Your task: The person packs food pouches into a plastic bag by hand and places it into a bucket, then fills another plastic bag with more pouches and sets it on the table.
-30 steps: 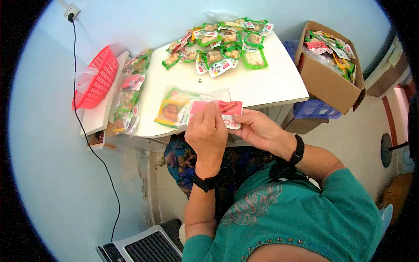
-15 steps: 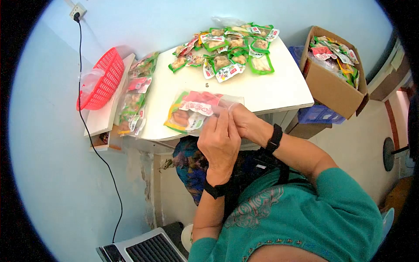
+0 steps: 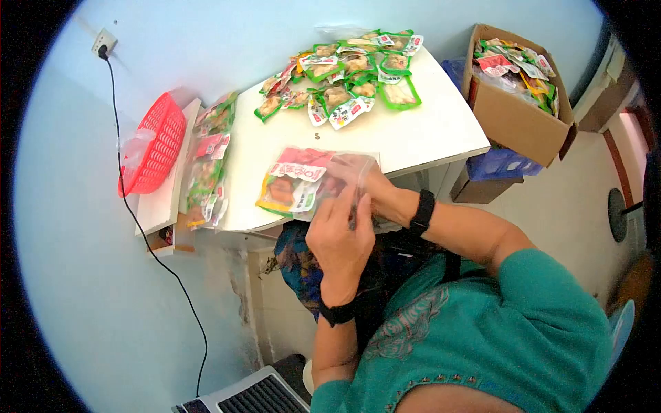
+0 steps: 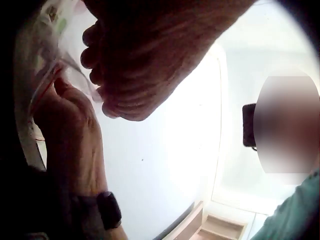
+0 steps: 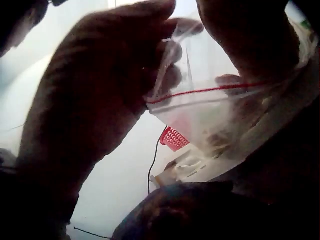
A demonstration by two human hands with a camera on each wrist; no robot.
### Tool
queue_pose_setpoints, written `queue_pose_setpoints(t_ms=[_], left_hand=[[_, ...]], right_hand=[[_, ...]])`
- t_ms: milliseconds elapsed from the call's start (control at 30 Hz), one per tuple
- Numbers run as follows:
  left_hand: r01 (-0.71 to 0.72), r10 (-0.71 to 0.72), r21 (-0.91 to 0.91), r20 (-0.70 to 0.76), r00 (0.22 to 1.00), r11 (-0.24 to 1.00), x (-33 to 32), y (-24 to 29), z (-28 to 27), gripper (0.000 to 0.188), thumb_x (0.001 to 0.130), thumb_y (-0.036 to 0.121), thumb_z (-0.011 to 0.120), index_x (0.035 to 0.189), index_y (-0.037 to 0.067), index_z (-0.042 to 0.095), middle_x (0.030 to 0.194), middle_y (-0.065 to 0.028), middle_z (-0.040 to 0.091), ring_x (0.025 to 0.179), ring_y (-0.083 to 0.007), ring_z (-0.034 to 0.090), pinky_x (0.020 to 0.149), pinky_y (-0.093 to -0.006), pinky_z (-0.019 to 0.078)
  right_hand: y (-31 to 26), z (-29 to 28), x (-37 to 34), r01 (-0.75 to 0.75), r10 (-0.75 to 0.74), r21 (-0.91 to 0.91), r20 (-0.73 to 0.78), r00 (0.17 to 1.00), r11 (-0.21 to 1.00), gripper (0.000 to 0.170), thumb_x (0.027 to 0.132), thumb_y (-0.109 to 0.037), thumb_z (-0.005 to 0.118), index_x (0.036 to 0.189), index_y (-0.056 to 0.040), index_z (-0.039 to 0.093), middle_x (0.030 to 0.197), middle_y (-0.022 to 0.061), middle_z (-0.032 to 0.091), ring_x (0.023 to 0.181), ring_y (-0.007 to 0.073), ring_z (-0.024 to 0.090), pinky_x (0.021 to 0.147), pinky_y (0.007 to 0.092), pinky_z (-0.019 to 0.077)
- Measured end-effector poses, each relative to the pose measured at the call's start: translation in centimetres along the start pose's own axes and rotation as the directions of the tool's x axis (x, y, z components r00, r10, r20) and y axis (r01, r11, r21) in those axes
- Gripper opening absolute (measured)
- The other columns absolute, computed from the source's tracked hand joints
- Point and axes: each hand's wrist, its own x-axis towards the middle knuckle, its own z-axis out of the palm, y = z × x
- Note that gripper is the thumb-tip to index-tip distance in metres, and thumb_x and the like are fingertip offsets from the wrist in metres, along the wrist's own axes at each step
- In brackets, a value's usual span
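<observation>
A clear zip bag with a red seal line lies at the table's front edge in the head view. Inside it show a pink-and-white snack packet and a yellow-and-green packet of brown food. My left hand pinches the bag's near edge by its mouth; the right wrist view shows those fingers curled at the plastic. Through the mouth reaches my right hand, its fingers stretched toward the pink packet under the film. In the left wrist view, the right hand goes in beneath the plastic.
Several green-edged snack packets are heaped at the back of the white table. Filled bags line its left side, beside a red basket. A cardboard box of packets stands at the right. A black cord hangs along the wall.
The pink packet, held outside over the bag a second ago, now lies inside it. My right hand has moved left into the bag, and the left hand has shifted to its mouth edge.
</observation>
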Motion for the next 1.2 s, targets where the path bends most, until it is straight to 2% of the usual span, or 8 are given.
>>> queue_pose_setpoints(t_ms=[200,300,367,533,733,833,933,1200], left_hand=[[-0.112,0.11,0.026,0.079,0.991,0.993,-1.8,-2.0,-3.8,0.039,0.078,0.008,0.074,0.114,0.001,0.063,0.109,-0.0169,0.06,0.099,-0.0352,0.058,0.083,-0.0409,0.048],[-0.122,0.083,0.133,0.265,0.961,0.984,-2.7,-2.3,-5.5,0.065,0.071,0.006,0.076,0.131,0.004,0.052,0.134,-0.0214,0.047,0.123,-0.0394,0.046,0.102,-0.0432,0.039],[-0.151,0.062,0.216,0.372,0.926,0.965,-3.1,-2.3,-5.7,0.079,0.067,0.005,0.078,0.139,0.006,0.044,0.145,-0.023,0.037,0.133,-0.0417,0.036,0.109,-0.0447,0.0328],[-0.284,0.138,0.349,0.389,0.911,0.893,-3.9,-3.8,-3.4,0.087,0.068,0.005,0.077,0.145,0.008,0.036,0.154,-0.0215,0.025,0.141,-0.0451,0.023,0.113,-0.0503,0.0265],[-0.408,0.279,0.366,0.357,0.891,0.836,-3.2,-4.8,-0.7,0.067,0.08,0.009,0.067,0.142,0.009,0.041,0.151,-0.0186,0.033,0.14,-0.0413,0.029,0.112,-0.0536,0.0262],[-0.41,0.301,0.324,0.337,0.892,0.853,-2.7,-4.8,-0.7,0.055,0.084,0.007,0.062,0.138,0.009,0.047,0.149,-0.0173,0.037,0.139,-0.0394,0.031,0.112,-0.0537,0.0258],[-0.394,0.306,0.3,0.3,0.904,0.869,-2.2,-4.7,-1.6,0.049,0.085,0.005,0.059,0.134,0.008,0.052,0.148,-0.0159,0.04,0.139,-0.0391,0.032,0.113,-0.0527,0.0255],[-0.123,0.131,-0.064,0.14,0.981,0.99,3.0,-3.4,-5.7,0.038,0.104,0.024,0.037,0.133,0.006,0.054,0.138,-0.0151,0.053,0.138,-0.0337,0.037,0.112,-0.0395,0.0292]], right_hand=[[-2.3,-3.5,-4.1,-0.022,0.027,-0.18,0.026,0.999,0.983,0.022,0.093,-0.013,0.061,0.107,0.0038,0.065,0.086,0.0084,0.067,0.062,0.0107,0.062,0.052,0.0219,0.0496],[-4.3,-5.9,-5.6,0.142,-0.166,-0.336,-0.045,0.985,0.931,0.021,0.093,-0.008,0.059,0.11,0.0022,0.065,0.086,0.008,0.068,0.058,0.0106,0.061,0.049,0.0212,0.0496],[-4.7,-7.6,-5.4,0.3,-0.39,-0.566,-0.042,0.92,0.768,0.022,0.091,-0.007,0.057,0.108,0.0035,0.064,0.081,0.0084,0.069,0.054,0.0122,0.062,0.049,0.0262,0.0506],[-4.7,-8.6,-5.8,0.482,-0.59,-0.876,0.389,0.708,0.0,0.041,0.078,0.005,0.061,0.118,-0.0039,0.062,0.123,0.019,0.057,0.111,0.0317,0.056,0.092,0.0403,0.0495],[-4.1,-7.5,-3.9,0.569,-0.523,-0.756,0.644,0.558,-0.324,0.049,0.069,0.004,0.065,0.116,-0.0063,0.061,0.116,0.0159,0.061,0.108,0.0345,0.057,0.092,0.0437,0.0471],[-4.8,-7.8,-3.1,0.577,-0.324,-0.788,0.615,0.719,-0.215,0.044,0.074,-0.001,0.068,0.117,-0.005,0.061,0.121,0.0168,0.06,0.113,0.0344,0.055,0.099,0.0437,0.0438],[-5.2,-8.1,-2.5,0.586,-0.374,-0.804,0.575,0.728,-0.098,0.039,0.075,-0.001,0.068,0.113,-0.005,0.063,0.118,0.0159,0.061,0.109,0.0342,0.058,0.094,0.0423,0.0469],[-7.7,-6.5,0.7,0.742,-0.611,-0.656,0.534,0.585,0.137,0.014,0.085,-0.01,0.069,0.093,0.0003,0.069,0.089,0.0095,0.07,0.081,0.0206,0.065,0.072,0.0324,0.0519]])
